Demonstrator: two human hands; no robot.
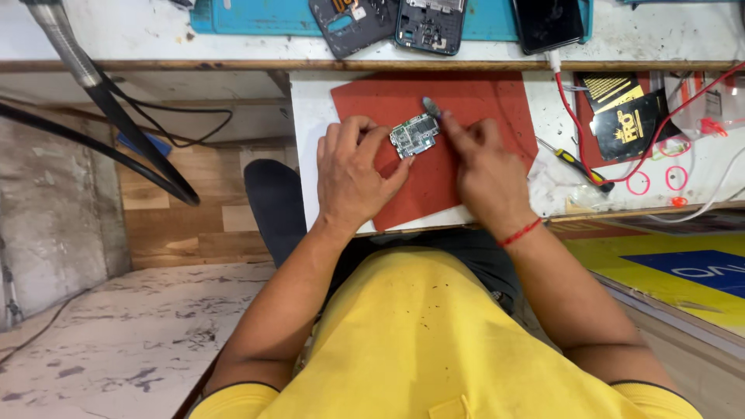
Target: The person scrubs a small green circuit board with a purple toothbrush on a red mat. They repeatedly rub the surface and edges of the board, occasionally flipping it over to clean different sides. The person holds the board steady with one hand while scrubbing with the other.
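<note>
- The left hand (353,174) lies palm down on the red mat (466,97), its fingertips pinching the left edge of a small green circuit board (414,136) and pressing it flat.
- The right hand (481,174) is curled around a slim metal tool (431,106); thumb and forefinger grip it near the tip, which sits just beside the board's upper right corner. Whether the tip touches the board cannot be told.
- The board rests near the middle of the mat, between the two hands.
- Judging by this, the step in hand is fine work on the board itself, prying or probing at a part near its edge. The next move calls for a steady left-hand hold and light, well-aimed pressure from the tool, since the parts are tiny and the board could skid.
- A red thread band (520,231) circles the right wrist.
- To the right of the mat lie a yellow-and-black screwdriver (578,164), a black-and-gold packet (628,116) and red cables (660,140).
- On the upper shelf, a blue mat (264,15) carries two opened phone shells (388,23) and a dark phone (547,23).
- The white worktop (306,140) is scuffed. To the left a flexible metal hose (66,46) and black cables hang over wood panelling, with a stained pale floor (116,334) below.
</note>
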